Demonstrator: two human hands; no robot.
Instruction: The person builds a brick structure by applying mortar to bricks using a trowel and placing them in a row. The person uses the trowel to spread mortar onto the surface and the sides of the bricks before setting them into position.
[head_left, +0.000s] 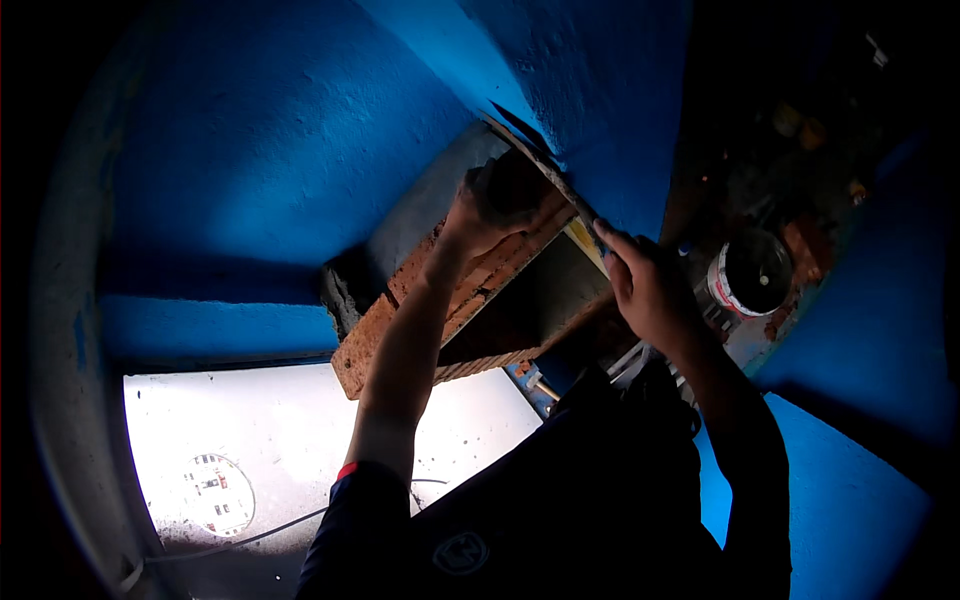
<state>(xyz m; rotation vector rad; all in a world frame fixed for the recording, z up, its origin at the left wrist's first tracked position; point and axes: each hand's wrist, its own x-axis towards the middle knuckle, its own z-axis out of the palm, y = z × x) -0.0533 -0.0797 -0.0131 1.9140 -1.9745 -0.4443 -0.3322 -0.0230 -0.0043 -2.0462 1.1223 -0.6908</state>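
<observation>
My left hand [485,215] reaches over a row of reddish bricks [395,312], with fingers and thumb curled around a dark, shadowed brick [525,183] at the far end against the wall. A thin, rough-edged strip [548,165] runs beside that brick toward my right hand [648,290]. The index finger of my right hand lies along the near end of the strip, with the thumb below; the other fingers are hidden. Shadow hides exactly what it grips. Under the bricks opens a dark hollow with a grey inner wall [565,295].
Blue walls [250,160] rise at the left and ahead. A brightly lit white surface [310,420] lies at lower left, crossed by a thin cable [270,527]. At right, a bucket [722,285] stands beside broken bricks [805,248]. A grey lump [345,295] touches the brick row.
</observation>
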